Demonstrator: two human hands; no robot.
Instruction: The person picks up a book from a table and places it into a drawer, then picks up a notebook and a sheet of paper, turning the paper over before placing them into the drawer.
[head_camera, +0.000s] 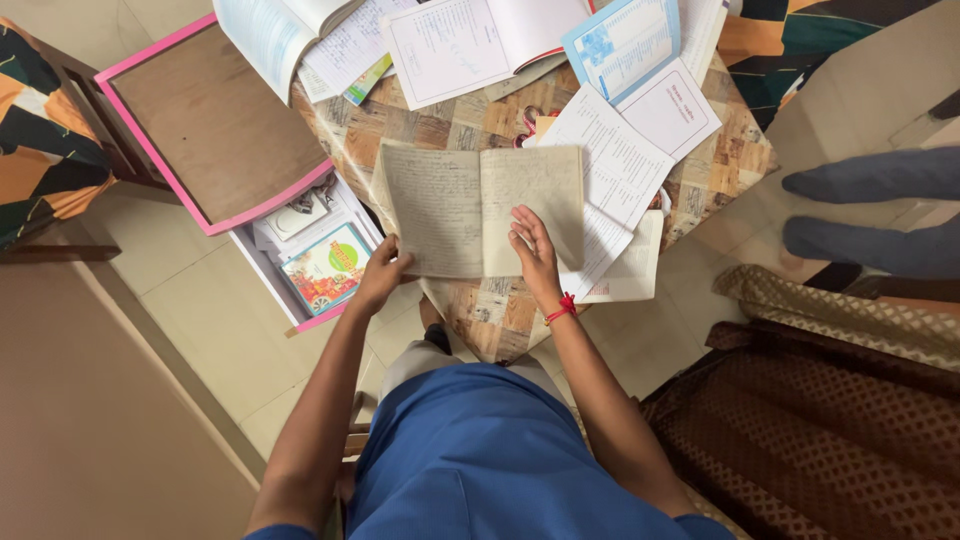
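Packages, labels, signs, screens: none seen. Printed matter only, listed for its covers
- colourful booklet (326, 266), rectangular, green, orange and red cover, lying in the pink-edged drawer (268, 272) at the table's left
- blue-bordered leaflet (622, 40), rectangular, pale blue and white, at the table's far side, upper right
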